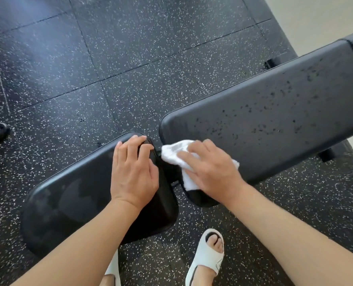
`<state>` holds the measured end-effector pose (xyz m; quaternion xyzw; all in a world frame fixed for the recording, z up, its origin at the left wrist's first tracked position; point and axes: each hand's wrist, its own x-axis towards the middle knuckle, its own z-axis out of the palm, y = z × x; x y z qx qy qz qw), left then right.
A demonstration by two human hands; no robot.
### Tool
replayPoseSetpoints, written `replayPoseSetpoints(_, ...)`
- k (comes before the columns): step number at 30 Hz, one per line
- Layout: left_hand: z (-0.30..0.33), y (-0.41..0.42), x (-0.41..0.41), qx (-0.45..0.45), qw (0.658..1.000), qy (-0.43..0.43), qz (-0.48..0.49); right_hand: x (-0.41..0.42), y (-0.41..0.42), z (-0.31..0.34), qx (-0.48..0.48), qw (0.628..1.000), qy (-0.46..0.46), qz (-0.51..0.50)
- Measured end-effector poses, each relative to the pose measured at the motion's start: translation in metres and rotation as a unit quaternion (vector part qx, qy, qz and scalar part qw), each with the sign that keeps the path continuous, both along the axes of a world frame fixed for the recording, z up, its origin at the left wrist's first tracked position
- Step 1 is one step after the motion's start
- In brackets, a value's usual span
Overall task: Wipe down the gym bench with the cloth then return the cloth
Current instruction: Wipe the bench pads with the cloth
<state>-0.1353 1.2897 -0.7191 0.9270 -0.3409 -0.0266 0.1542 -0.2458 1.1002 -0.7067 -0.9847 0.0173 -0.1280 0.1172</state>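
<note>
The speckled rubber floor (130, 58) filled most of the view, and the gym bench (274, 104) lay across it in two black pads. The long back pad (285, 96) carried many dark droplets over nearly all its surface, so I judge that this part was not yet wiped. The shorter seat pad (72, 195) showed no drops, only a dull sheen; it may already have been wiped, but this I cannot tell for sure.

The right hand (210, 170) lay flat with fingers spread on the white cloth (181, 153), pressing it on the near end of the back pad, just beside the gap between the pads. The left hand (133, 172) rested open on the seat pad, its fingers bent over the edge.

The wiping seemed to be at an early stage, and the return of the cloth was not yet done.
</note>
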Motion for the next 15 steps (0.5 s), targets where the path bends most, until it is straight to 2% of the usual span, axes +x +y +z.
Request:
replayPoseSetpoints(2, -0.004, 0.0, 0.0, 0.0, 1.0, -0.009, -0.002, 0.013, -0.03, 0.0, -0.015, 0.996, -0.024, -0.09)
replayPoseSetpoints(5, -0.008, 0.001, 0.002, -0.001, 1.0, -0.019, -0.007, 0.059, -0.049, 0.002, 0.019, 0.969, -0.019, -0.244)
replayPoseSetpoints(7, -0.009, 0.001, 0.002, -0.001, 1.0, -0.023, -0.011, 0.083, -0.037, -0.002, 0.048, 0.957, -0.024, -0.286)
replayPoseSetpoints(9, -0.009, 0.001, 0.002, 0.002, 1.0, -0.024, -0.01, 0.095, -0.008, -0.002, 0.062, 0.964, -0.033, -0.256)
replayPoseSetpoints(12, -0.008, 0.001, 0.003, 0.002, 1.0, -0.02, -0.011, 0.078, 0.031, -0.004, 0.036, 0.996, -0.014, -0.083)
replayPoseSetpoints(14, -0.008, 0.001, 0.003, 0.002, 1.0, -0.023, -0.011, 0.061, 0.014, -0.004, 0.008, 1.0, -0.009, -0.002)
replayPoseSetpoints(15, -0.009, 0.001, 0.003, 0.002, 1.0, -0.028, -0.01, 0.056, -0.005, -0.003, 0.002, 1.0, -0.011, -0.007)
